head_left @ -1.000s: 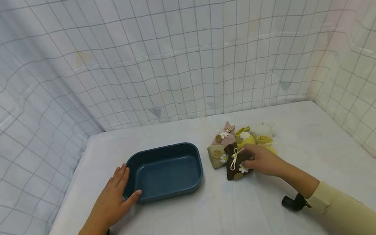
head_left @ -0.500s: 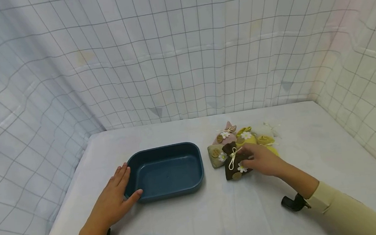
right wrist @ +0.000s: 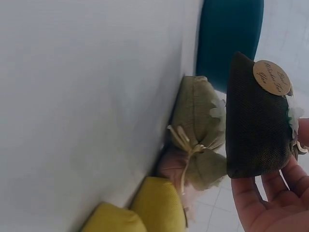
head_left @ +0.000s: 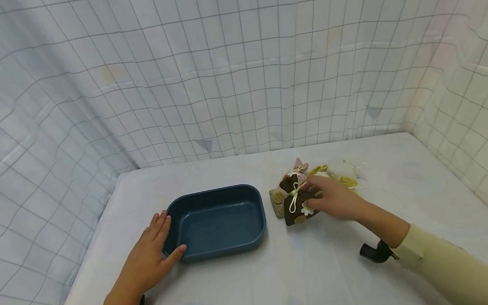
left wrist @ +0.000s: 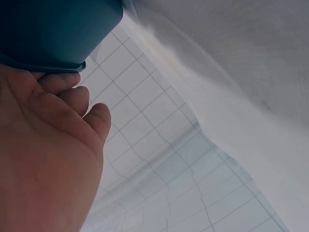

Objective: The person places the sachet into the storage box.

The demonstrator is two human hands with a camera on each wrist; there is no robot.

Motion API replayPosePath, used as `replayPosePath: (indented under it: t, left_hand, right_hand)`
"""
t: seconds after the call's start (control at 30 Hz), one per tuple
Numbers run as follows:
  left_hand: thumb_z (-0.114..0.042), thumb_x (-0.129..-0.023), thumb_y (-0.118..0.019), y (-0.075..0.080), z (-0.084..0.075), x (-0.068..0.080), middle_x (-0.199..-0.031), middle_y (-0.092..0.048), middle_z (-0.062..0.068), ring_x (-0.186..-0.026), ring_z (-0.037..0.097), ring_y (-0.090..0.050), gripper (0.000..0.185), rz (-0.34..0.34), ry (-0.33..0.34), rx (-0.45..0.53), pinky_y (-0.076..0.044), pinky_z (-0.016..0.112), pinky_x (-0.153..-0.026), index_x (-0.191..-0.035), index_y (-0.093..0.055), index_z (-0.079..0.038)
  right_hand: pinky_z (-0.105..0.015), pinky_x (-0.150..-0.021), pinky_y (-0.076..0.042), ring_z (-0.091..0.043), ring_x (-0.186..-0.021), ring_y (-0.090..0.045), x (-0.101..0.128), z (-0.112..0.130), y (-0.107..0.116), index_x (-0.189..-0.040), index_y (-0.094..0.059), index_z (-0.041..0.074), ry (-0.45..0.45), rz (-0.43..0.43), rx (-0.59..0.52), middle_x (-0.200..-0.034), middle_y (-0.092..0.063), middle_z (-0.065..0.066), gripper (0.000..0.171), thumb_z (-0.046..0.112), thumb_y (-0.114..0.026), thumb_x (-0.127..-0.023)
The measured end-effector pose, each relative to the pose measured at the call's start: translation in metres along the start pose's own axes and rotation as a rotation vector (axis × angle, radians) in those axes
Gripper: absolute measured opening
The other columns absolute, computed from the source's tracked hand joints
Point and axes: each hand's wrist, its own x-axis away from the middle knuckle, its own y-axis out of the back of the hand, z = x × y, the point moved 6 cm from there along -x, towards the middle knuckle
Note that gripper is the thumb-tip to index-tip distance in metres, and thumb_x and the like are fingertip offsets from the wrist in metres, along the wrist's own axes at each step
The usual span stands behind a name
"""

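Here, on the left half of the white-covered table point(head_left: 260, 286), the left hand point(head_left: 146, 258) lies flat along the near-left side of a blue tray point(head_left: 213, 199), its fingers straight and touching the left end, thumb spread apart toward the front wall. The tray sits well in from the table's left edge. Just beyond the tray's right end, a beige pouch point(head_left: 276, 203) lies on the cloth. Next comes the brown pouch point(head_left: 300, 202), right of the tray, with a pale bow, a white flower and a round tag; the right wrist view shows it raised off the table. The right hand point(head_left: 335, 198) pinches it from the right, thumb and fingers closed on the fabric. Behind it, toward the table's back edge, are a pink pouch point(head_left: 301, 165), partly hidden yellow pouches point(head_left: 318, 169) and a white pouch point(head_left: 338, 167). Farther right, a black device point(head_left: 375, 252) hangs at the right wrist, beside a cream sleeve point(head_left: 445, 263).
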Motion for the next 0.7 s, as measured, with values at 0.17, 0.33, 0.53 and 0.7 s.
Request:
replayPosePath:
  t: [0.17,0.33,0.53,0.7]
  left_hand:
    - [-0.052,-0.096,-0.060,0.000,0.000,0.001,-0.160,-0.027,0.020,-0.149,0.034,-0.018,0.085,-0.023,-0.009,-0.031,-0.016,0.053,-0.118,-0.151,-0.033,0.007]
    - [-0.052,-0.095,-0.060,0.000,-0.001,0.000,-0.159,-0.028,0.021,-0.148,0.034,-0.021,0.086,-0.023,-0.016,-0.044,-0.019,0.051,-0.118,-0.151,-0.034,0.007]
    - [-0.053,-0.095,-0.060,-0.001,0.000,0.000,-0.160,-0.025,0.020,-0.149,0.034,-0.019,0.087,0.004,0.002,-0.032,-0.021,0.052,-0.117,-0.152,-0.031,0.006]
    - [-0.053,-0.096,-0.059,-0.002,0.001,0.001,-0.161,-0.022,0.020,-0.150,0.034,-0.014,0.088,0.019,0.008,-0.014,-0.019,0.052,-0.117,-0.153,-0.028,0.006]
  right_hand:
    - [-0.043,-0.085,-0.053,-0.025,-0.111,-0.062,-0.008,0.013,0.000,-0.114,-0.065,0.016,0.017,-0.007,0.012,-0.116,-0.066,0.001,0.026,0.018,-0.071,-0.089]
    - [-0.041,-0.085,-0.053,-0.023,-0.109,-0.062,-0.019,0.024,-0.001,-0.116,-0.064,0.018,0.027,0.011,0.035,-0.114,-0.066,0.002,0.027,0.020,-0.070,-0.089]
    - [-0.043,-0.089,-0.052,-0.020,-0.107,-0.063,-0.038,0.039,-0.003,-0.115,-0.064,0.014,0.090,0.070,-0.014,-0.112,-0.068,0.001,0.026,0.016,-0.069,-0.090]
    - [-0.046,-0.104,-0.040,-0.014,-0.103,-0.063,-0.054,0.046,-0.008,-0.115,-0.063,0.017,0.118,0.089,-0.018,-0.108,-0.068,0.005,0.025,0.018,-0.068,-0.090]
